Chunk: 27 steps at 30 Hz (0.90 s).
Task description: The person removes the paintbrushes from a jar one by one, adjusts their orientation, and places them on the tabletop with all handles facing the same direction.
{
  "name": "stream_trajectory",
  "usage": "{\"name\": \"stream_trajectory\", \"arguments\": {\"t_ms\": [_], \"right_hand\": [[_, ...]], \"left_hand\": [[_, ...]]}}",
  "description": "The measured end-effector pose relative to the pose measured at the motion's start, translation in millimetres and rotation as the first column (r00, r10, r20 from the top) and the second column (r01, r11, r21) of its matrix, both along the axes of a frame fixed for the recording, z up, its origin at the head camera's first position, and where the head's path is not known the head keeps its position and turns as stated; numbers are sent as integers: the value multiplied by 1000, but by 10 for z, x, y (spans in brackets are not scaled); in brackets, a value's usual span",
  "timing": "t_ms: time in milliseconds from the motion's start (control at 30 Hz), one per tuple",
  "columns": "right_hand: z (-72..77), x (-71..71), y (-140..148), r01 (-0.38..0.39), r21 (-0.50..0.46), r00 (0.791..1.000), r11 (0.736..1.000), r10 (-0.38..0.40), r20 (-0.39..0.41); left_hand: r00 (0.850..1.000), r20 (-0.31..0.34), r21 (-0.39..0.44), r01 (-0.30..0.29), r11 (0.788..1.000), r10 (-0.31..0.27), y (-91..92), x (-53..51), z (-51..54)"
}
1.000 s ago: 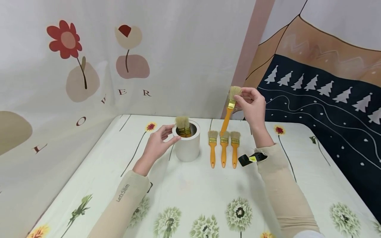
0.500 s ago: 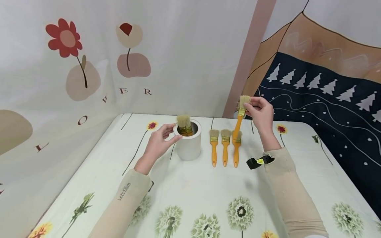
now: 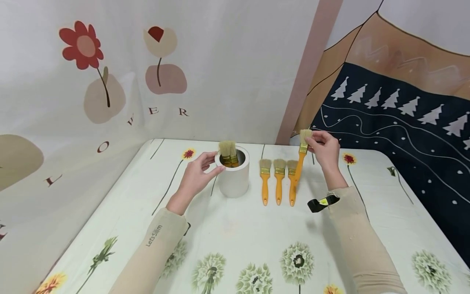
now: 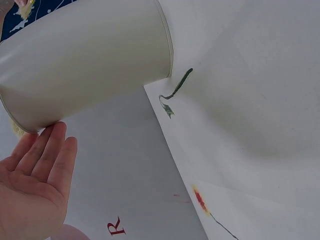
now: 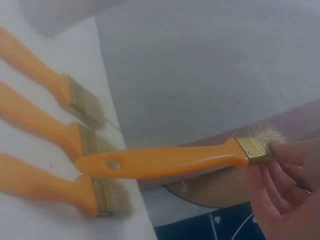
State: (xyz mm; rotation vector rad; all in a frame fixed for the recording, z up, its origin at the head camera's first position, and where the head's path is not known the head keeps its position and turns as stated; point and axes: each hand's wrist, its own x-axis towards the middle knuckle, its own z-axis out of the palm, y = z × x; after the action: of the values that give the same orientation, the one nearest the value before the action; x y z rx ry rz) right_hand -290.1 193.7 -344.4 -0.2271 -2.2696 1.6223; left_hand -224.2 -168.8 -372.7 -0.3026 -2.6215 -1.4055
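Note:
My left hand [image 3: 198, 173] rests its fingertips and thumb against the rim of a white cylindrical holder [image 3: 234, 183]. In the left wrist view those fingers [image 4: 54, 155] look fairly straight against its side. Two paintbrushes [image 3: 228, 152] stand in the holder, bristles up. With my right hand [image 3: 326, 152] I pinch another paintbrush [image 3: 300, 163] by its bristles, its orange handle hanging down. That handle overlaps the rightmost of three paintbrushes lying in a row; the left one [image 3: 265, 183] and middle one [image 3: 279, 183] show fully. In the right wrist view the held brush [image 5: 170, 161] has a holed handle.
A white flower-printed cloth covers the table [image 3: 235, 228]. Behind it hangs a pale printed curtain [image 3: 227, 81], with a dark tree-patterned cloth [image 3: 404, 118] at the right. A black wrist camera [image 3: 321, 203] is strapped to my right sleeve.
My right hand has moved right and down with the paintbrush, which now hangs beside the rightmost lying brush. My left hand stays at the holder's rim.

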Motion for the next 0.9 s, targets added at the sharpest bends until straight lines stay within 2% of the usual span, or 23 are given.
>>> {"name": "stream_trajectory", "arguments": {"t_ms": [367,900], "right_hand": [[-281,-45,124,38,4,995,999,-39,92],[-547,-74,255,30,9,979,1000,-31,202]], "left_hand": [[1000,21,10,4,1000,-5,-4,-4,6],[1000,24,17,2,1000,-3,-1,-1,3]]}}
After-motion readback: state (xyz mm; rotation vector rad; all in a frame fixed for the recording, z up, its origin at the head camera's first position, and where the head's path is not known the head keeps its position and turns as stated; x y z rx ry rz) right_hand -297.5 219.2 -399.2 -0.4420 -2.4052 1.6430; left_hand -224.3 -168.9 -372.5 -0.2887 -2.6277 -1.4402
